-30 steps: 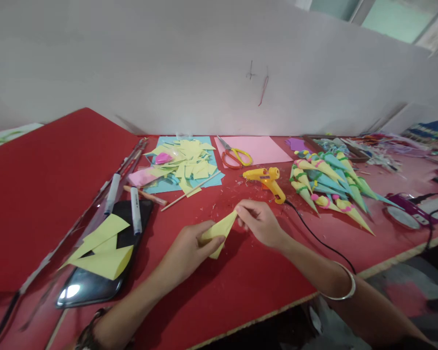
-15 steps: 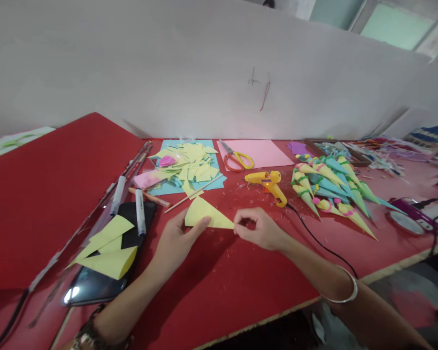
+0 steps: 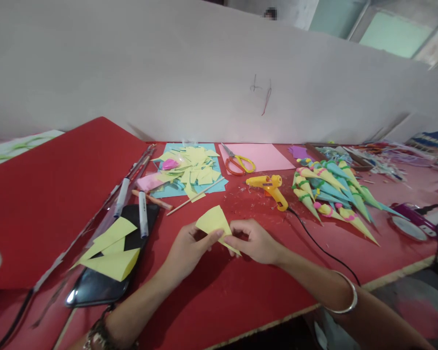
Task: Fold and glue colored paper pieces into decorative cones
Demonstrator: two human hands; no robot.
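Observation:
A yellow paper piece (image 3: 213, 219), wide at its upper left and narrowing to a tip at the lower right, is held above the red table (image 3: 219, 301). My left hand (image 3: 190, 248) grips its left part, thumb across the front. My right hand (image 3: 255, 240) pinches it near the narrow end, and the fingers of both hands almost meet. Behind my hands lies a yellow glue gun (image 3: 268, 184) with a black cord. To the left, several yellow paper pieces (image 3: 113, 262) rest on a black phone (image 3: 95, 287), beside a marker (image 3: 143, 214).
Yellow scraps (image 3: 193, 163) lie on blue sheets at the back. Scissors (image 3: 241, 165) rest on pink paper (image 3: 268, 154). Finished paper cones (image 3: 332, 187) are heaped at the right, near a tape roll (image 3: 409, 228). A red board (image 3: 58, 204) stands at the left.
The yellow paper has turned so its tip points down to the right. My right hand has moved left, closer to my left hand. The view has shifted slightly.

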